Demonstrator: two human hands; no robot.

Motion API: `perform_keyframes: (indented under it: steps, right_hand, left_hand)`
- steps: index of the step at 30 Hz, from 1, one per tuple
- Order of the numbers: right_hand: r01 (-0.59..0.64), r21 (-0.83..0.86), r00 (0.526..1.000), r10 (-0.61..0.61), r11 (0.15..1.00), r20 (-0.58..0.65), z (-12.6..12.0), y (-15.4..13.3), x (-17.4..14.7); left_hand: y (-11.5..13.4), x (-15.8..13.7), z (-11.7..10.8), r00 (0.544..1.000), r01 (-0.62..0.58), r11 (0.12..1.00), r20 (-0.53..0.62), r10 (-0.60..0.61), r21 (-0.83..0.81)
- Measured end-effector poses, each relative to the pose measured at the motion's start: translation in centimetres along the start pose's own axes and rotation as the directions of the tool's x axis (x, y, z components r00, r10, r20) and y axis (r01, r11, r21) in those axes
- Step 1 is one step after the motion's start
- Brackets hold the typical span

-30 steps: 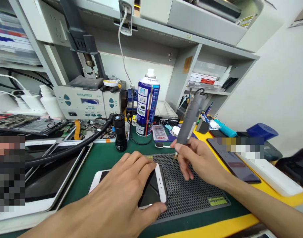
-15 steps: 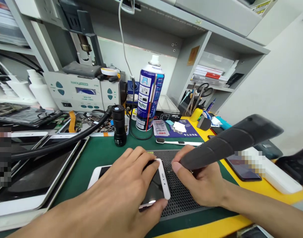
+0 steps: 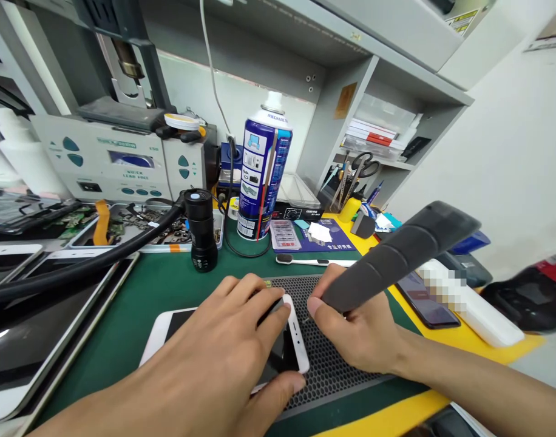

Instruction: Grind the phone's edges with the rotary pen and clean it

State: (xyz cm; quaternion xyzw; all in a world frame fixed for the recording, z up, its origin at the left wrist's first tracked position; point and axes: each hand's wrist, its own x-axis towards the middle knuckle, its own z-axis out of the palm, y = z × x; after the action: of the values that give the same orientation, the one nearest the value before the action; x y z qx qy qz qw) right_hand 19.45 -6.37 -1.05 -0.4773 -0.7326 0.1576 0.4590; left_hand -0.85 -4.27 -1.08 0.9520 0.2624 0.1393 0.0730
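My left hand [image 3: 223, 352] lies flat on a white smartphone [image 3: 292, 346], pressing it down on a grey honeycomb mat [image 3: 332, 364]. The fingers spread over the dark screen and the thumb hooks the phone's near edge. My right hand [image 3: 357, 331] grips a dark grey electric screwdriver [image 3: 396, 258], tilted low with its tip at the phone's right-hand end. The tip itself is hidden behind my thumb and fingers.
A blue spray can [image 3: 262, 173], a black flashlight [image 3: 200, 230] and a rework station [image 3: 114, 161] stand behind the mat. Tablets [image 3: 45, 321] and a black hose [image 3: 77, 267] lie left. A dark phone [image 3: 421, 297], white case [image 3: 469, 303] and scissors [image 3: 360, 164] sit right.
The screwdriver went from upright to tilted low, its tip brought down to the phone's end. My left hand stayed on the phone. The view shifted slightly left and nearer.
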Motion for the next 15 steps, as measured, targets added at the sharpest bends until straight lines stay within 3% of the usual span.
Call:
perform_keyframes:
  steps: [5, 15]
  right_hand:
    - [0.051, -0.048, 0.996, -0.048, 0.998, 0.076, 0.13, 0.30, -0.28]
    - [0.074, -0.001, 0.993, -0.073, 0.997, 0.095, 0.12, 0.46, -0.29]
  left_hand:
    - [-0.36, -0.31, 0.26, 1.000, -0.030, 0.999, 0.004, 0.030, 0.026]
    - [-0.13, -0.08, 0.22, 1.000, -0.017, 1.000, 0.008, 0.017, -0.001]
